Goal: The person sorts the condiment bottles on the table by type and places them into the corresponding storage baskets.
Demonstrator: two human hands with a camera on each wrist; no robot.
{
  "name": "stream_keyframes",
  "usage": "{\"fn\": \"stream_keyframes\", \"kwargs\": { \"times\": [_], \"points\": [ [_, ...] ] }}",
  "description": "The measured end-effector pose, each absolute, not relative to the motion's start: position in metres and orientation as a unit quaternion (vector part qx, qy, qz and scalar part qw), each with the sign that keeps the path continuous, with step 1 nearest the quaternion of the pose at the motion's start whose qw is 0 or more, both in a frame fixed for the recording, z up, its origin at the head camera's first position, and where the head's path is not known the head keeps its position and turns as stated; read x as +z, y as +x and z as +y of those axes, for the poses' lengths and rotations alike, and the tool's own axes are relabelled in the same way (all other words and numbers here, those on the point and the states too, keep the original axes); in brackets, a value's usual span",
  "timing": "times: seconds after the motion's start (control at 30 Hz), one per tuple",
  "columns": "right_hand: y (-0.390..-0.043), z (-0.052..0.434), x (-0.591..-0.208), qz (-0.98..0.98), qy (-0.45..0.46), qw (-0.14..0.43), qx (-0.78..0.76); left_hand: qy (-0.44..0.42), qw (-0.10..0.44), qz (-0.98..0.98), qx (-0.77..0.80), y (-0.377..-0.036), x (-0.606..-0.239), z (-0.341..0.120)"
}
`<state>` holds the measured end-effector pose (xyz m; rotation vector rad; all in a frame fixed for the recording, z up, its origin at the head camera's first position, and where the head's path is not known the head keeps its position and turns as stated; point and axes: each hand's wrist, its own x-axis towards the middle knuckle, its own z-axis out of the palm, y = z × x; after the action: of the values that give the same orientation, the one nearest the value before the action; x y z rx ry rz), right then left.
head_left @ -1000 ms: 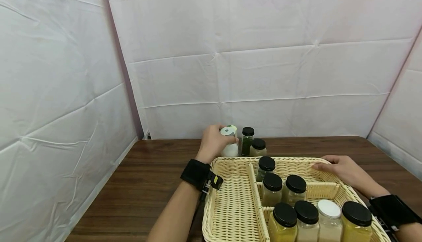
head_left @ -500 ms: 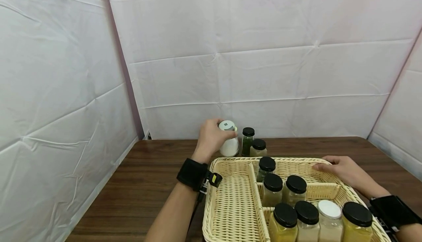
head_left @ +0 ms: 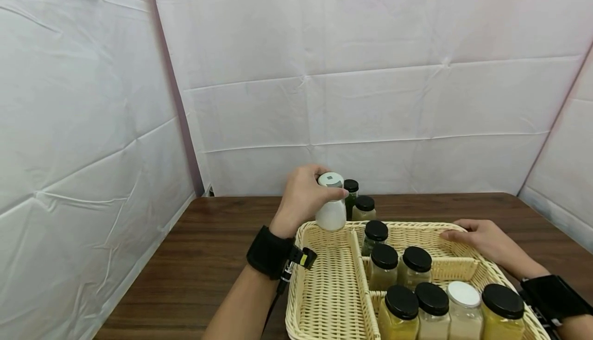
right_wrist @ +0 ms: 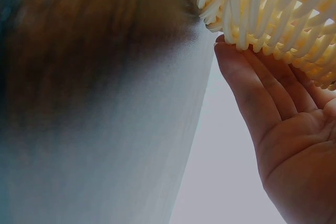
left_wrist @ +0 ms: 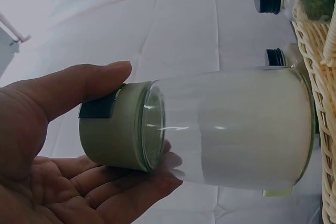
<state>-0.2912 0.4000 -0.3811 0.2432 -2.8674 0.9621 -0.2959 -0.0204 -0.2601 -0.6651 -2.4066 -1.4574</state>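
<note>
Holding one white jar point(head_left: 331, 207), left hand's point(head_left: 302, 198) grip curls round it; seven jars point(head_left: 417, 299) fill basket point(head_left: 324, 283).

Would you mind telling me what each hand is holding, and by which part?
The left hand grips the white-filled jar around its lid end. The right hand holds nothing; its fingers rest on the wicker basket rim.
</note>
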Motion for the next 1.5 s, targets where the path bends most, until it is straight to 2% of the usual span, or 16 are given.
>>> {"fn": "stream_keyframes", "kwargs": {
  "times": [0.77, 1.5],
  "points": [
    [-0.287, 0.400, -0.381, -0.944, 0.073, 0.054, 0.318, -0.262, 0.080, -0.836, -0.476, -0.270, -0.254, -0.020],
    [-0.289, 0.392, -0.382, -0.942, 0.079, 0.058, 0.322, -0.279, 0.069, -0.847, -0.448, -0.251, -0.254, -0.025]
  ]
}}
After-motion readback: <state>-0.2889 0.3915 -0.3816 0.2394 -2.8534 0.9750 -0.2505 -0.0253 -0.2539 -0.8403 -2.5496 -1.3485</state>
